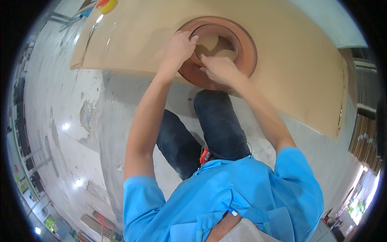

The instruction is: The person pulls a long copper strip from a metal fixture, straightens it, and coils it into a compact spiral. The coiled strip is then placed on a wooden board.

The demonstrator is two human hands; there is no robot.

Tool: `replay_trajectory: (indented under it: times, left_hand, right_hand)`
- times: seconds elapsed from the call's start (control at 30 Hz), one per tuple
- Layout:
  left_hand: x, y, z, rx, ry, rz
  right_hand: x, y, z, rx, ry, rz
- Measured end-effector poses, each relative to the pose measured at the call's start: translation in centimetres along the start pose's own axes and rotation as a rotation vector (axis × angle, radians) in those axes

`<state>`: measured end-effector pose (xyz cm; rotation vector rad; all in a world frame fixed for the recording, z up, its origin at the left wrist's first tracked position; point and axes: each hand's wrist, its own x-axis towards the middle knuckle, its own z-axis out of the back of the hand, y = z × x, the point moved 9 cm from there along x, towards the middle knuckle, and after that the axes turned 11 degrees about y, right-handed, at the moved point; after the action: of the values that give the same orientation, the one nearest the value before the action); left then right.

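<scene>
A reddish-brown ring [249,48] with a wide flat outer band and a raised inner collar lies on a cardboard-covered surface [298,76], at its near edge. I cannot tell its exact kind. My left hand [180,49] is closed over the ring's left side, its fingertips at the inner collar. From the near side, my right hand [221,69] reaches over the band, and its curled fingers pinch the collar's lower left edge. The two hands are close together but apart. Parts of the ring's left and near sides are hidden beneath them.
A yellow and red tape roll [105,5] sits at the far left corner of the cardboard. Stacked cardboard [365,139] stands at the right. The worn grey floor [76,121] spreads to the left, and my legs [219,121] are just below the near edge.
</scene>
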<state>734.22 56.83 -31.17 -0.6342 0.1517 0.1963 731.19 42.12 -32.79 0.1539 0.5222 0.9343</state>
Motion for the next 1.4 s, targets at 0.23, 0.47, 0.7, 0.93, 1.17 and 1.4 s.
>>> replay_trajectory:
  times: [0.23, 0.47, 0.7, 0.93, 1.17, 1.4]
  left_hand:
    - [-0.6, 0.8, -0.5, -0.268, -0.029, -0.028]
    - [-0.9, 3.5, -2.6, -0.591, 0.069, 0.016]
    - [-1.0, 4.1, -2.7, -0.658, 0.009, -0.025]
    - [-1.1, 2.2, -2.5, -0.09, -0.085, -0.078]
    - [-0.4, 2.6, -3.7, -0.277, 0.012, -0.018]
    - [-0.1, 1.4, -3.1, -0.25, 0.03, -0.018]
  right_hand:
    - [-1.6, -1.1, 3.0, 0.022, 0.091, 0.152]
    - [-1.1, -1.5, 5.1, 0.403, 0.113, 0.308]
    - [-1.1, -1.5, 1.2, -0.087, 0.208, 0.117]
    - [-2.1, -2.8, 0.9, -0.033, 0.129, 0.177]
    - [-3.0, -4.0, 0.4, -0.096, 0.028, 0.197]
    - [-1.4, -3.0, 1.6, 0.21, 0.046, 0.124]
